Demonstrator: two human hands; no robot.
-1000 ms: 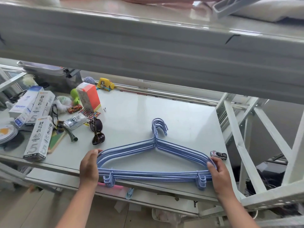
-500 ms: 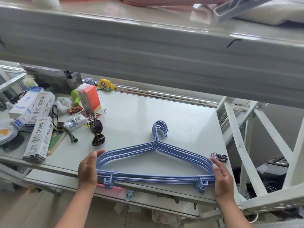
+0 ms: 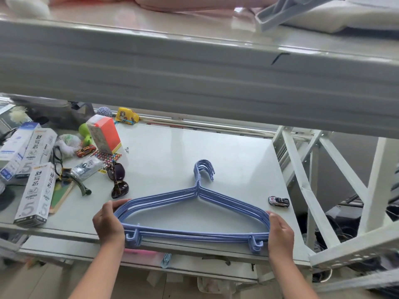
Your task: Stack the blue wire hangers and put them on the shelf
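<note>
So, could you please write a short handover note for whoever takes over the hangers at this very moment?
Left hand: grips the left end of the blue wire hangers.
Right hand: grips the right end.
Hangers: gathered in one stack, hooks together, lying near the front edge of the shelf surface, between the sunglasses and a toy car.
Done: stacking.
Left: settle the stack on the shelf and let go.

The pale shelf carries blue hangers, sunglasses, boxes.
</note>
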